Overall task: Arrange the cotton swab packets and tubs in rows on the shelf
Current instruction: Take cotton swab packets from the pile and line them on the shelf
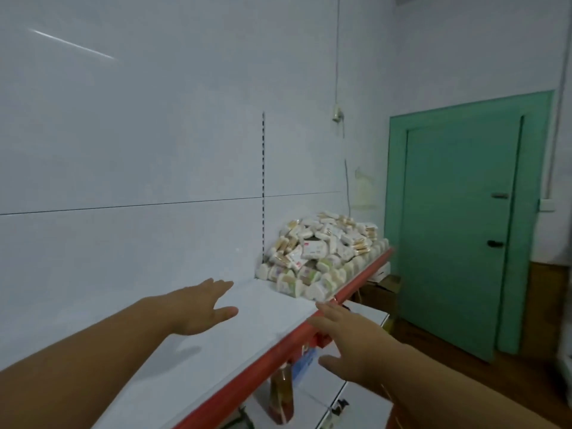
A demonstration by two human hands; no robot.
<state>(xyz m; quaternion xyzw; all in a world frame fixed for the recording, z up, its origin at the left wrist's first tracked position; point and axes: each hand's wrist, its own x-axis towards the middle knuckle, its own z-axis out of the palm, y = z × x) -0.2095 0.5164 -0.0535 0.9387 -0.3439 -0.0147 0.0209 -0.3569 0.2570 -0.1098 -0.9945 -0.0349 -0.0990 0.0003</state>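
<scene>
Small white-and-tan plastic cotton swab packets and tubs (322, 252) lie heaped at the far end of the red-edged white shelf (272, 308). They look light and slippery, so pinch their sides. The left hand (198, 308) and right hand (346, 339) are spread wide and empty.

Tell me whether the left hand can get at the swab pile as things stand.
Probably yes: the left hand hovers open over the bare shelf, and nothing lies between it and the pile, though it is farther along.

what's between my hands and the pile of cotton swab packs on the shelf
Nothing visible. Only bare shelf separates the left hand from the pile; the right hand, by the red front edge, has an open path too.
</scene>
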